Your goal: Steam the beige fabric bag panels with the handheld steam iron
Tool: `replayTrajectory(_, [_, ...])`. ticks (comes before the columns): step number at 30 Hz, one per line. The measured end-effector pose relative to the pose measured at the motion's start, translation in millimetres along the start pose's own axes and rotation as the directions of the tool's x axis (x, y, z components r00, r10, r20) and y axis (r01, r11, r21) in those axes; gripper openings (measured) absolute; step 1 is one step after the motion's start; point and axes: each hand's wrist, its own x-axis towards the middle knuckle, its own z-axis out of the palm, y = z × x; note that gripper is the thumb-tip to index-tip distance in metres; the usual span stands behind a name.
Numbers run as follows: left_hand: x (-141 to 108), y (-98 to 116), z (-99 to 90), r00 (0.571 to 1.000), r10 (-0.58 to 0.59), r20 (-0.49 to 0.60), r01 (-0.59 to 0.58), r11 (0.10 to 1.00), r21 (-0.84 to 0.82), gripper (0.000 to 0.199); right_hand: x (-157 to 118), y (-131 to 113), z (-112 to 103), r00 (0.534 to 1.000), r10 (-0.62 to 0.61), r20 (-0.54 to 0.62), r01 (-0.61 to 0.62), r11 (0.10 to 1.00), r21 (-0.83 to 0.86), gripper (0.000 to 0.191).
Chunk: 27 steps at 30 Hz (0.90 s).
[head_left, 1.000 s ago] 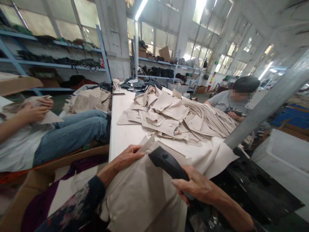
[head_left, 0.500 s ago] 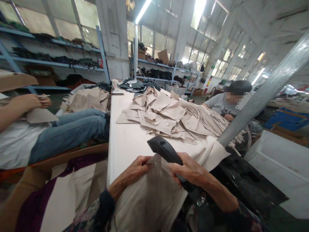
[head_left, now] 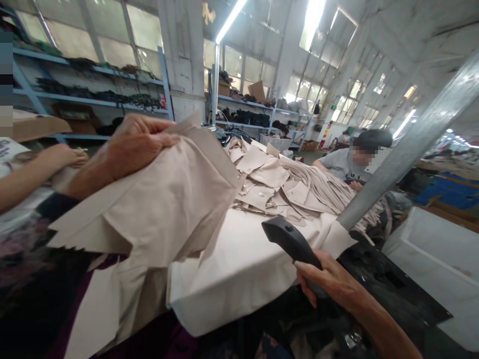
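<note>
My left hand [head_left: 129, 149] is raised at the left, its fingers pinched on the upper edge of a large beige fabric piece [head_left: 168, 199]. The piece hangs in folds over the table's left side, with its far corner near a beige heap. In my right hand [head_left: 325, 279] is a black curved hand tool [head_left: 288, 237] with a small button on top. My fingers wrap around its handle, and its blunt head points up and left over the table's front. The tool is apart from the fabric piece; its lower end is hidden behind my hand.
A heap of beige pieces [head_left: 262, 172] with metal fittings lies on the covered table [head_left: 232, 279]. A slanting metal post [head_left: 404, 142] stands right of it. A co-worker [head_left: 337, 159] sits beyond; another's arm [head_left: 33, 174] shows at left. More beige pieces [head_left: 97, 304] lie below left.
My left hand has lifted the beige fabric piece up and to the left, away from the tool. My right hand has shifted slightly right and down with the black tool.
</note>
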Motion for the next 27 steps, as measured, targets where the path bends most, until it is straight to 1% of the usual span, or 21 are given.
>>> replayTrajectory(1, [3.2, 11.8, -0.2, 0.989, 0.131, -0.061, -0.124, 0.985, 0.117, 0.041, -2.0, 1.5, -0.8, 1.000, -0.001, 0.000, 0.001, 1.000, -0.003, 0.036])
replayTrajectory(2, [4.7, 20.5, 4.7, 0.959, 0.268, -0.087, -0.239, 0.937, 0.257, 0.042, -4.2, 2.5, -1.5, 1.000, -0.001, 0.000, 0.001, 1.000, -0.009, 0.037])
replayTrajectory(3, [4.2, 25.2, 14.7, 0.923, 0.380, -0.061, -0.326, 0.856, 0.400, 0.043, -6.6, 3.2, -2.1, 1.000, 0.003, 0.002, -0.003, 1.000, -0.018, 0.037])
replayTrajectory(4, [1.4, 25.1, 29.5, 0.904, 0.426, 0.026, -0.380, 0.777, 0.502, 0.045, -9.0, 3.9, -2.6, 1.000, 0.008, 0.006, -0.008, 1.000, -0.029, 0.037])
replayTrajectory(5, [-4.2, 19.9, 48.4, 0.888, 0.439, 0.140, -0.434, 0.692, 0.577, 0.047, -11.3, 4.7, -3.2, 1.000, 0.016, 0.010, -0.016, 0.999, -0.039, 0.037])
replayTrajectory(6, [-12.9, 9.8, 70.5, 0.876, 0.403, 0.266, -0.474, 0.614, 0.631, 0.049, -13.5, 6.0, -3.7, 1.000, 0.028, 0.011, -0.028, 0.999, -0.044, 0.036])
replayTrajectory(7, [-24.9, -4.8, 94.7, 0.859, 0.373, 0.350, -0.511, 0.596, 0.620, 0.047, -15.3, 7.9, -4.1, 0.999, 0.042, 0.013, -0.041, 0.998, -0.043, 0.036])
replayTrajectory(9, [-57.2, -42.6, 144.3, 0.804, 0.295, 0.516, -0.579, 0.586, 0.567, 0.043, -17.5, 13.3, -5.0, 0.998, 0.064, 0.014, -0.064, 0.998, -0.026, 0.035])
replayTrajectory(11, [-93.3, -81.7, 185.8, 0.742, 0.231, 0.629, -0.616, 0.606, 0.504, 0.038, -16.8, 19.6, -5.2, 0.996, 0.083, 0.013, -0.083, 0.996, -0.022, 0.034])
replayTrajectory(12, [-108.9, -98.2, 200.6, 0.692, 0.172, 0.701, -0.615, 0.650, 0.447, 0.037, -15.3, 22.5, -4.9, 0.996, 0.093, 0.014, -0.093, 0.995, -0.026, 0.033])
replayTrajectory(13, [-120.6, -111.4, 210.4, 0.681, 0.135, 0.720, -0.582, 0.697, 0.420, 0.037, -13.0, 24.8, -4.2, 0.994, 0.104, 0.015, -0.104, 0.994, -0.032, 0.032])
replayTrajectory(15, [-128.2, -127.5, 216.4, 0.664, 0.137, 0.735, -0.520, 0.791, 0.322, 0.033, -5.8, 27.6, -1.6, 0.992, 0.123, 0.025, -0.123, 0.992, -0.028, 0.029])
replayTrajectory(16, [-124.0, -131.5, 214.3, 0.688, 0.149, 0.710, -0.474, 0.833, 0.285, 0.031, -1.1, 28.3, 0.4, 0.991, 0.130, 0.033, -0.129, 0.991, -0.022, 0.028])
replayTrajectory(17, [-115.6, -134.0, 210.5, 0.739, 0.156, 0.655, -0.424, 0.864, 0.272, 0.031, 4.2, 28.6, 2.7, 0.990, 0.138, 0.039, -0.138, 0.990, -0.014, 0.027])
replayTrajectory(19, [-93.7, -138.7, 202.5, 0.869, 0.133, 0.476, -0.306, 0.902, 0.306, 0.030, 16.3, 29.1, 8.1, 0.987, 0.155, 0.052, -0.155, 0.988, 0.003, 0.027])
replayTrajectory(20, [-83.7, -142.2, 199.9, 0.916, 0.101, 0.388, -0.241, 0.913, 0.331, 0.030, 22.9, 29.6, 11.0, 0.985, 0.160, 0.059, -0.161, 0.987, 0.019, 0.027])
replayTrajectory(21, [-76.0, -146.8, 198.8, 0.940, 0.068, 0.335, -0.188, 0.920, 0.342, 0.028, 29.8, 30.4, 13.9, 0.984, 0.164, 0.065, -0.166, 0.985, 0.039, 0.027])
replayTrajectory(22, [-71.1, -152.5, 198.9, 0.946, 0.038, 0.321, -0.151, 0.929, 0.337, 0.026, 36.9, 31.5, 16.6, 0.983, 0.167, 0.080, -0.172, 0.984, 0.053, 0.027])
replayTrajectory(23, [-69.0, -158.7, 200.0, 0.943, 0.012, 0.332, -0.125, 0.939, 0.321, 0.024, 43.9, 32.9, 19.2, 0.981, 0.168, 0.094, -0.174, 0.983, 0.059, 0.027])
replayTrajectory(25, [-70.2, -170.7, 202.7, 0.933, -0.020, 0.360, -0.091, 0.953, 0.287, 0.027, 57.4, 36.0, 24.2, 0.978, 0.176, 0.110, -0.182, 0.982, 0.045, 0.026])
replayTrajectory(27, [-73.7, -179.3, 203.8, 0.933, -0.029, 0.359, -0.071, 0.962, 0.262, 0.029, 69.8, 38.9, 29.3, 0.976, 0.188, 0.110, -0.193, 0.981, 0.035, 0.022])
